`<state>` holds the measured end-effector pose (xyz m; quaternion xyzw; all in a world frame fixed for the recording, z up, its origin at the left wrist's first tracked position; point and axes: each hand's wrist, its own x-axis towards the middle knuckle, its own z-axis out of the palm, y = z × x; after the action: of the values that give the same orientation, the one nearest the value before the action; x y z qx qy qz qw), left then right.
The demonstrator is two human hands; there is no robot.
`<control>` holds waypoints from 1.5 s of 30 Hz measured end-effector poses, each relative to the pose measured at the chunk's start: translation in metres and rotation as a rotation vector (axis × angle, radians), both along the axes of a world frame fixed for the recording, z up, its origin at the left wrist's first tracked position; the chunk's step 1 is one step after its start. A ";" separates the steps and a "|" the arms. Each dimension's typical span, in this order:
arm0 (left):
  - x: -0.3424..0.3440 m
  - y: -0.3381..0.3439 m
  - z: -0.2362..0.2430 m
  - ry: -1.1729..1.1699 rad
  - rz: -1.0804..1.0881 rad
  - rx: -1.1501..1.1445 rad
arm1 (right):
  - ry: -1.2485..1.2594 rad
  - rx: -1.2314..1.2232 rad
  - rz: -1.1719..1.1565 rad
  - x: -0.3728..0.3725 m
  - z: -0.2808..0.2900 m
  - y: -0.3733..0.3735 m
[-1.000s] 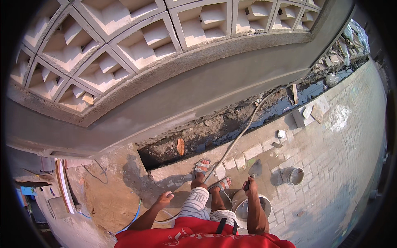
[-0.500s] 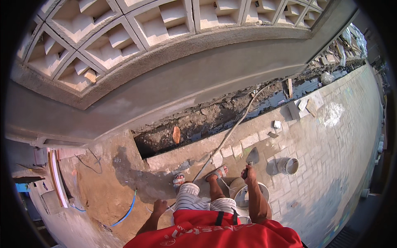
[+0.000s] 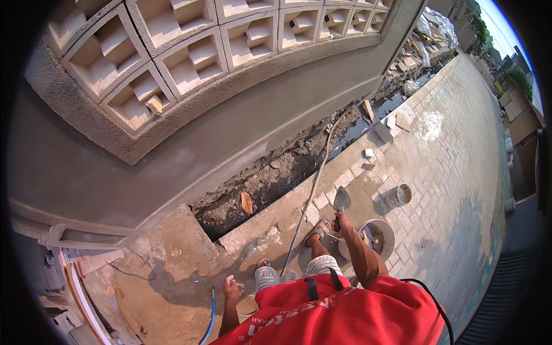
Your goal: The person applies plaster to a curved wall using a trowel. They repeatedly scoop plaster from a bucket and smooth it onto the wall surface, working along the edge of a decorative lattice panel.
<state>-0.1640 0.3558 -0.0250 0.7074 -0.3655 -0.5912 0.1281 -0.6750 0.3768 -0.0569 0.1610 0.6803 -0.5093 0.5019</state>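
The right hand (image 3: 345, 223) is gripping a grey, leaf-shaped metal trowel (image 3: 342, 198); the left hand (image 3: 233, 288), now drifting nearer the thin blue hose (image 3: 212, 313), is apparently hanging half-open, free.

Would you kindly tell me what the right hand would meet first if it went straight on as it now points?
Beyond the trowel it holds, the right hand would probably meet the pale paving blocks first, though its height above them is unclear.
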 end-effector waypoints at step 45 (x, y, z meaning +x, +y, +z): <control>0.053 0.151 0.059 -0.167 0.067 0.242 | 0.087 0.031 0.578 0.119 0.020 0.133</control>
<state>-0.1113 0.5067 0.0338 0.7760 -0.2774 -0.5656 0.0307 -0.5561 0.5102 -0.0368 -0.0540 0.7264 -0.3412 0.5941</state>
